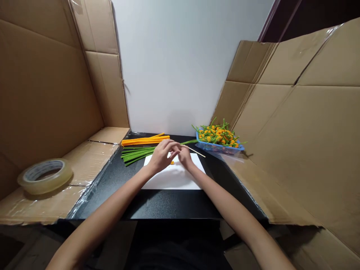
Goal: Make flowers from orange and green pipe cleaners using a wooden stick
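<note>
1. Closely bent, the left hand's [162, 154] fingers curve over to the right hand's [185, 156] above the white paper [172, 181]; their grip is hidden, so I cannot tell what they hold
2. Between the hands shows a small, bright orange piece [172, 162], held or lying on the paper, unclear which; probably light and soft, best pinched gently at its edge
3. Past the right hand juts a thin, pale, straight stick [198, 152], likely light and stiff; its middle should give the steadiest hold
4. Behind the hands, a green stem [190, 142] reaches toward the blue basket [222, 147] of orange flowers [208, 139]; it likely bends easily
5. Farther left, green strips [137, 153] and orange strips [143, 140] lie bundled on the black table [177, 204]
</note>
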Tool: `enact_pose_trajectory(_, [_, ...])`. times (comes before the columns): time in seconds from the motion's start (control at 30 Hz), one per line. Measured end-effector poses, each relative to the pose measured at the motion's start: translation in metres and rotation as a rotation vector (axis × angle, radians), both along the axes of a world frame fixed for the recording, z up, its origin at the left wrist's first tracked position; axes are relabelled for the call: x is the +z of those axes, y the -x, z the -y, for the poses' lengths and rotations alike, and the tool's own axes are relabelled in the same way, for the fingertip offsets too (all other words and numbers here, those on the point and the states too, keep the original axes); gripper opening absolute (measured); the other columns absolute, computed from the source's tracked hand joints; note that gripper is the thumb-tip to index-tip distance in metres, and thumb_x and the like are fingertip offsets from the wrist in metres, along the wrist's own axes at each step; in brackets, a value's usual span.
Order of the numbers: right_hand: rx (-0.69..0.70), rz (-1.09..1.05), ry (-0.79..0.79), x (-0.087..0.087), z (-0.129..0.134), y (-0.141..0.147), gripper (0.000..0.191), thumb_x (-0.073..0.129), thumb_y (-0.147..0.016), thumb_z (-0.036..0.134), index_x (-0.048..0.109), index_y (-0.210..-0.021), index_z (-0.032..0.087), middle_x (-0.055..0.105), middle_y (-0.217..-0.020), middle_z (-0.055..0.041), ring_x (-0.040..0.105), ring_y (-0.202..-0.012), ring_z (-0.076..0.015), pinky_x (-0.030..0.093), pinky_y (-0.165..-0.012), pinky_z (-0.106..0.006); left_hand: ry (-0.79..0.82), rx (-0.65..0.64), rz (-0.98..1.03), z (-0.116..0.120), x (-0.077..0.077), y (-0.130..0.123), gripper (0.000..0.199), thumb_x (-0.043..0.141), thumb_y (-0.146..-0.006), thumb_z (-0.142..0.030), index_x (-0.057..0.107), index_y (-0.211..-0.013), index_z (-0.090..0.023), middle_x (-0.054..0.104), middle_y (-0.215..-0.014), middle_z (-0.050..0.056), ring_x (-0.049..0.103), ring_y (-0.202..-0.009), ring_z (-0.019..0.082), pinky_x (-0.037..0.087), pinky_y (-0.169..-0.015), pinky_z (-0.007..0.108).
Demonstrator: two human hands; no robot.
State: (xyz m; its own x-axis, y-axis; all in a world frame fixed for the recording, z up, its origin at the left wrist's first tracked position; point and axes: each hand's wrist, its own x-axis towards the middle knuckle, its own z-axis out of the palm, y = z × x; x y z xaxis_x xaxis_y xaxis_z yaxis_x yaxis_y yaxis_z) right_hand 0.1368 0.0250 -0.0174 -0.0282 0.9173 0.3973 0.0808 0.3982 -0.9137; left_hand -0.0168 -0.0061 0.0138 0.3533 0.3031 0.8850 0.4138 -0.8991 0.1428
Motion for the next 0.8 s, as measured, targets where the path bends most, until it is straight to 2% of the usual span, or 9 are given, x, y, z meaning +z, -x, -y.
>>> enact_pose_trajectory(0.03, [-0.052,-0.077,0.015,-0.001,0.000,-0.011,0.041,0.067,-0.080,0.058,0.071,-0.081,0.017,0.071,-0.071,-0.0051,0.064,-0.065,-0.0161,0.045,-0.058,-0.025,0.038,0.028,0.002,-0.004,-0.005,0.005,0.018,0.057,-0.096,-0.030,0.063,-0.108,-0.019,0.067,-0.098,0.009,0.062,-0.092,0.020,0.050,-0.081,0.033])
enact_pose_trajectory(0.1, [-0.182,-0.236,0.085,-0.004,0.002,-0.033,0.041,0.070,-0.079,0.057,0.070,-0.080,0.016,0.070,-0.068,-0.0048,0.062,-0.058,-0.0133,0.043,-0.053,-0.023,0.110,0.014,-0.139,-0.011,-0.015,0.012,0.015,0.056,-0.096,-0.031,0.065,-0.095,-0.019,0.065,-0.082,0.005,0.060,-0.078,0.017,0.048,-0.073,0.030])
enact_pose_trajectory(0.2, [-0.297,-0.427,0.208,-0.011,0.008,-0.064,0.028,0.078,-0.075,0.043,0.068,-0.077,0.017,0.070,-0.066,-0.0031,0.063,-0.057,-0.0115,0.047,-0.054,-0.021,0.270,-0.012,-0.363,-0.020,-0.028,0.014,0.023,0.068,-0.087,-0.038,0.068,-0.101,-0.019,0.068,-0.094,0.008,0.062,-0.087,0.021,0.047,-0.076,0.032])
enact_pose_trajectory(0.3, [-0.273,-0.511,0.299,-0.014,0.014,-0.079,0.019,0.083,-0.071,0.025,0.066,-0.077,0.017,0.071,-0.066,-0.0018,0.065,-0.061,-0.0101,0.050,-0.059,-0.019,0.472,0.006,-0.436,-0.030,-0.038,0.013,0.020,0.069,-0.085,-0.037,0.073,-0.093,-0.019,0.069,-0.093,0.008,0.062,-0.087,0.022,0.046,-0.073,0.031])
enact_pose_trajectory(0.43, [-0.152,-0.490,0.347,-0.016,0.018,-0.071,0.017,0.081,-0.074,0.023,0.067,-0.078,0.016,0.074,-0.070,-0.0032,0.068,-0.064,-0.0102,0.053,-0.063,-0.020,0.601,-0.004,-0.263,-0.041,-0.044,0.017,0.024,0.061,-0.090,-0.039,0.074,-0.092,-0.018,0.072,-0.093,0.007,0.063,-0.081,0.019,0.045,-0.071,0.029])
enact_pose_trajectory(0.57, [-0.046,-0.458,0.319,-0.019,0.021,-0.056,0.024,0.084,-0.072,0.030,0.066,-0.080,0.017,0.074,-0.072,-0.0037,0.069,-0.066,-0.0123,0.054,-0.063,-0.022,0.701,-0.038,-0.068,-0.041,-0.044,0.019,0.028,0.071,-0.082,-0.041,0.073,-0.095,-0.016,0.075,-0.094,0.008,0.066,-0.081,0.019,0.050,-0.073,0.029])
enact_pose_trajectory(0.8, [-0.016,-0.412,0.318,-0.022,0.024,-0.053,0.029,0.086,-0.068,0.034,0.065,-0.080,0.018,0.073,-0.071,-0.0033,0.068,-0.065,-0.0129,0.053,-0.061,-0.022,0.755,-0.055,0.056,-0.032,-0.042,0.014,0.030,0.076,-0.076,-0.042,0.072,-0.090,-0.016,0.075,-0.090,0.008,0.067,-0.078,0.019,0.052,-0.073,0.031])
